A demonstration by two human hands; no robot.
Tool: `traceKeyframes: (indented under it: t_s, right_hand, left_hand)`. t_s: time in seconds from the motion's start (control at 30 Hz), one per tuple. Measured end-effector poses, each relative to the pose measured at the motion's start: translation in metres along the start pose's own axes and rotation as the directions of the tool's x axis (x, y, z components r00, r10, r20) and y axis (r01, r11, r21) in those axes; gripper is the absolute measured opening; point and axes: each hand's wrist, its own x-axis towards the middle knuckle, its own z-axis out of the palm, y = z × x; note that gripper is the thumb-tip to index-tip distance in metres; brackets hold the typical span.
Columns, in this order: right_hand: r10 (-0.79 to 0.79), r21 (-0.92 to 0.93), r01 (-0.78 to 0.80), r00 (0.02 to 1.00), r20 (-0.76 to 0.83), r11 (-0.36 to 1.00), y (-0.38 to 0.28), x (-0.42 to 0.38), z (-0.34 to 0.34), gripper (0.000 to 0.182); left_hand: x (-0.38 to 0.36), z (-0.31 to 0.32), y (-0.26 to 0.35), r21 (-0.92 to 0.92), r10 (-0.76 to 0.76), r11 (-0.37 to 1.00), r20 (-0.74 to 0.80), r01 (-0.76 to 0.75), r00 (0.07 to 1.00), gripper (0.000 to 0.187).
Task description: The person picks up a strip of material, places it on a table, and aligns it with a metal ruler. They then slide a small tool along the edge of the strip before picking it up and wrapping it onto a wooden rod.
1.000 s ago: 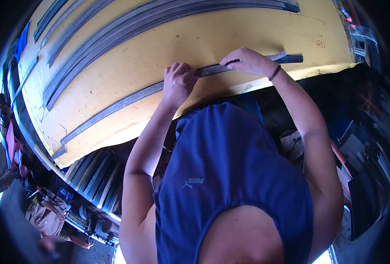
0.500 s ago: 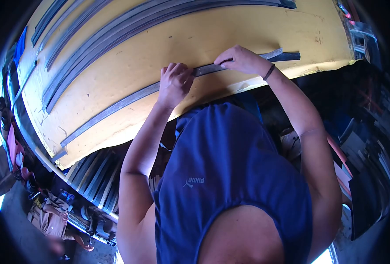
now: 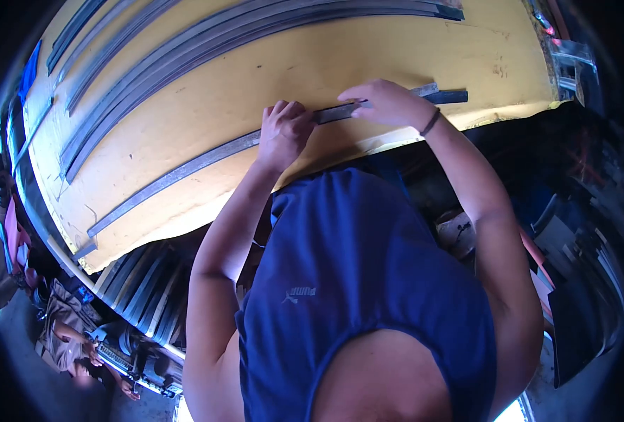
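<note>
A long grey flat strip [image 3: 185,169] lies along the near part of a yellow-topped table [image 3: 312,67], with a dark strip [image 3: 455,96] showing under its right end. My left hand [image 3: 284,135] is closed over the grey strip near its middle, fingers curled and pressed together at its edge. Just to the right, my right hand [image 3: 391,105] is over the same strip. Its thumb and index finger are apart on either side of it, holding nothing.
Several more long strips [image 3: 206,53] lie in bundles across the far side of the table. Below the table's left edge stands a row of stacked strips [image 3: 139,288]. Another person [image 3: 69,327] is at the lower left beside some equipment. Dark sheets [image 3: 583,316] stand at the right.
My right thumb and index finger have parted from their pinch on the strip. My left hand keeps its place on the strip. The whole view has shifted slightly.
</note>
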Motion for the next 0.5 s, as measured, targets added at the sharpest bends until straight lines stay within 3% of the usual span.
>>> traceKeyframes:
  t_s: [0.1,0.2,0.33,0.5]
  right_hand:
    - [0.158,0.041,-0.164,0.979,0.126,0.986,0.007,-0.020,-0.038,0.037]
    - [0.027,0.035,-0.030,0.996,0.085,0.999,0.033,-0.036,-0.051,0.037]
    - [0.015,0.147,-0.034,0.992,0.125,0.989,0.053,-0.041,-0.046,0.029]
    - [-0.022,0.151,0.009,0.996,0.082,0.988,0.069,-0.043,-0.032,0.025]
  left_hand:
    - [0.000,0.000,0.002,0.002,-0.031,1.000,0.007,0.031,0.999,0.012]
    - [0.001,0.003,0.004,0.000,-0.060,0.998,-0.003,0.060,0.998,0.013]
    - [0.001,0.005,0.008,0.017,-0.108,0.994,-0.005,0.108,0.994,0.015]
    - [0.007,0.006,0.020,0.022,-0.151,0.988,-0.012,0.152,0.988,0.019]
